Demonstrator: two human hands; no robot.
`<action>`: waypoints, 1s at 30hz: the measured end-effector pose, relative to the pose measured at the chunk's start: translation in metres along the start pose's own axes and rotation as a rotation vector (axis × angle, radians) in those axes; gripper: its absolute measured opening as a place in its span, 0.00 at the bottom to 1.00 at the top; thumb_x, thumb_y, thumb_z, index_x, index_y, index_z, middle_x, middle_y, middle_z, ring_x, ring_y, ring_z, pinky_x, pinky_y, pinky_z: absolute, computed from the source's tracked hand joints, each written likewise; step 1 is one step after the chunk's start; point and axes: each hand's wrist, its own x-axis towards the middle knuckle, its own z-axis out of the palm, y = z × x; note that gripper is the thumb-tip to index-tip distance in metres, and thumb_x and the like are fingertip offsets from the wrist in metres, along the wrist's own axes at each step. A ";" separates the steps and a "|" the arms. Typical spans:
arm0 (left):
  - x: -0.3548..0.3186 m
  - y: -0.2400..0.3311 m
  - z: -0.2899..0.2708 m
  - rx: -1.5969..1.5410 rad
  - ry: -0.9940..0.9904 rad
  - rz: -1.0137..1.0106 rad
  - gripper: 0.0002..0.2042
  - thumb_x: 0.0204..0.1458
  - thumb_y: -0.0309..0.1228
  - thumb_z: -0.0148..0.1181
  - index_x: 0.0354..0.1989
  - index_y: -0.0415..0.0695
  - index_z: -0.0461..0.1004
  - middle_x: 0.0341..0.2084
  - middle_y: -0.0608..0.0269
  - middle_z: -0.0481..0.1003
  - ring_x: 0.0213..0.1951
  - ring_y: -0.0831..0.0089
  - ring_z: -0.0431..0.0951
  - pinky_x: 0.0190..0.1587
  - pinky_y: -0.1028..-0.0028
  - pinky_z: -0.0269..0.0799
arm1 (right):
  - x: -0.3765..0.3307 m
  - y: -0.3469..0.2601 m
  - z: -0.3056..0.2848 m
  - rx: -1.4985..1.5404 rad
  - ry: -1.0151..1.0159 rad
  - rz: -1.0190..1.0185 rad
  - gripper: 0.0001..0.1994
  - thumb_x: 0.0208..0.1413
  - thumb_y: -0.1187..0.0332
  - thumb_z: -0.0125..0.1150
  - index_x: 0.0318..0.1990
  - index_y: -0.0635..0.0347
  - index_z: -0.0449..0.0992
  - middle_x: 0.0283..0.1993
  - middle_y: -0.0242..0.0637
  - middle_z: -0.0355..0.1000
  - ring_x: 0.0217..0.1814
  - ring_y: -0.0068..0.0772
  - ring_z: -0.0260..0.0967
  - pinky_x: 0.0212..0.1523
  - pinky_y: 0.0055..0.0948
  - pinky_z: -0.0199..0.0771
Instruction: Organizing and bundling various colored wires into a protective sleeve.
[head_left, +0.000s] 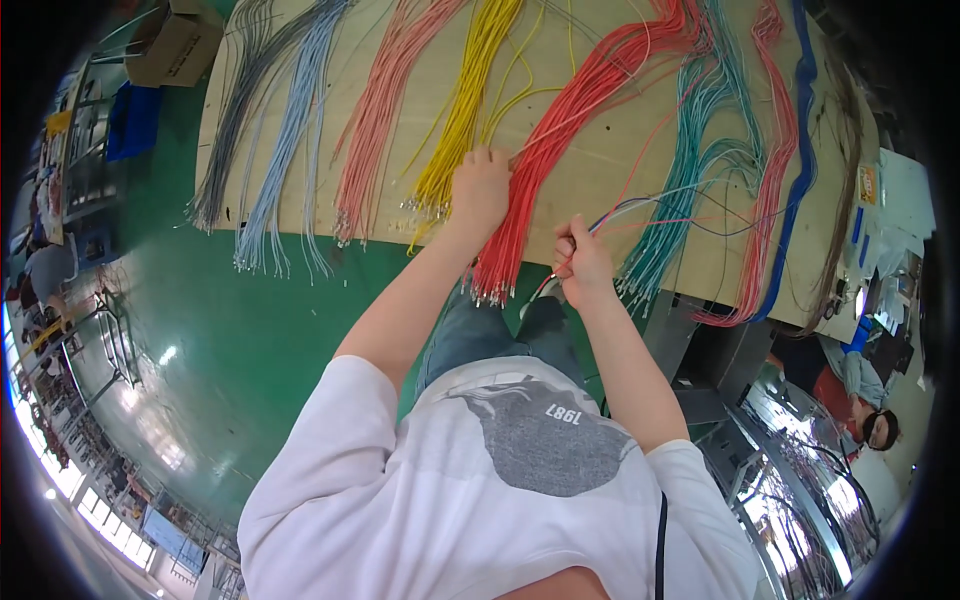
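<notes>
Bundles of thin wires with small metal ends lie fanned across a wooden table (610, 130). My left hand (482, 190) is closed at the gap between the yellow wires (465, 100) and the bright red wires (530, 200). A pale pink wire seems to run up and right from its fingertips, which are partly hidden. My right hand (583, 262) is closed around a few loose wires (625, 205) in blue, white and red, beyond the table's near edge. Their ends stick out below the fist. Teal wires (670, 220) lie just right of it.
Grey (240, 120), light blue (300, 130) and pink wires (375, 130) lie left; more red wires (765, 200), a blue bundle (803, 140) and brown wires (850, 150) lie right. A cardboard box (175, 45) and blue bin (135, 120) stand far left. Another person (850, 400) is at right.
</notes>
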 end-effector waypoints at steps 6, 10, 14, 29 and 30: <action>0.010 -0.004 0.000 -0.230 0.077 0.014 0.06 0.43 0.27 0.49 0.28 0.37 0.66 0.24 0.50 0.67 0.33 0.55 0.67 0.32 0.62 0.63 | -0.002 0.001 0.002 0.011 -0.009 -0.015 0.14 0.55 0.57 0.42 0.27 0.58 0.65 0.15 0.24 0.53 0.13 0.16 0.45 0.13 0.17 0.43; 0.030 -0.029 -0.037 -0.506 0.238 -0.422 0.06 0.44 0.26 0.49 0.27 0.36 0.66 0.23 0.49 0.67 0.32 0.54 0.68 0.32 0.63 0.63 | -0.001 0.001 -0.008 0.033 0.043 -0.018 0.14 0.55 0.57 0.42 0.27 0.58 0.65 0.15 0.24 0.53 0.13 0.16 0.45 0.13 0.17 0.44; 0.020 -0.079 -0.039 -0.183 0.168 -0.443 0.06 0.44 0.26 0.49 0.29 0.35 0.66 0.28 0.47 0.66 0.31 0.54 0.68 0.35 0.64 0.63 | -0.002 0.002 -0.002 0.030 0.011 -0.025 0.14 0.55 0.58 0.41 0.27 0.58 0.65 0.15 0.24 0.53 0.13 0.15 0.44 0.13 0.17 0.44; -0.029 0.037 -0.071 -0.526 -0.469 -0.025 0.12 0.50 0.34 0.42 0.34 0.37 0.64 0.27 0.44 0.69 0.34 0.52 0.70 0.36 0.59 0.64 | -0.015 -0.020 0.017 0.101 -0.255 0.020 0.17 0.53 0.53 0.43 0.32 0.59 0.67 0.13 0.21 0.50 0.11 0.13 0.40 0.12 0.14 0.40; -0.027 0.063 -0.085 -0.386 -0.748 -0.145 0.12 0.49 0.32 0.42 0.35 0.36 0.64 0.27 0.44 0.70 0.34 0.52 0.70 0.37 0.58 0.63 | -0.014 -0.022 0.019 0.102 -0.260 0.001 0.17 0.53 0.53 0.44 0.32 0.58 0.68 0.12 0.20 0.49 0.11 0.13 0.40 0.12 0.14 0.40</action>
